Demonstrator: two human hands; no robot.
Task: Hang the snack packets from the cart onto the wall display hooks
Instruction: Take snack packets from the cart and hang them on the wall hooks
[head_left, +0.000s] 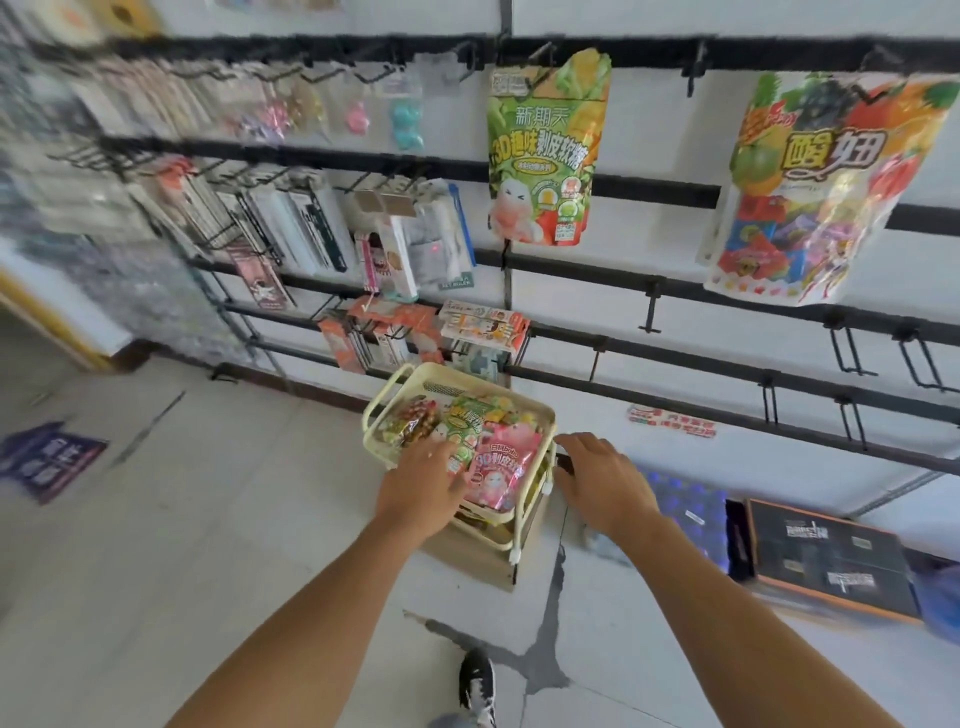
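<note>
At far left the wall rails carry crowded hooks (228, 78) of small carded goods, blurred by motion, with boxed items lower down toward the middle. Just right of them, near the foot of the wall, stands the cream cart (545, 415), a tiered basket trolley; its top tray holds several snack packets: a clear packet of brown and red sweets (413, 423) at the left, a green packet (467, 418) in the middle and a pink packet (501, 470) on the near right, partly overlapping. The left hand (423, 488) reaches down into this tray, palm down, with its fingers spread loosely over the green packet and touching the edge of the pink one; whether they have closed on either cannot be told. Above the cart, a green fruit-candy packet (543, 150) hangs from a hook on the top rail. The right hand (602, 480) hovers just right of the cart's rim, palm down, fingers relaxed and slightly spread, holding nothing. Farther right a large multicoloured fruit-print packet (826, 192) hangs from the top rail, with bare double-prong hooks (852, 353) on the lower rails, and dark boxes (831, 558) lie on the floor below.
</note>
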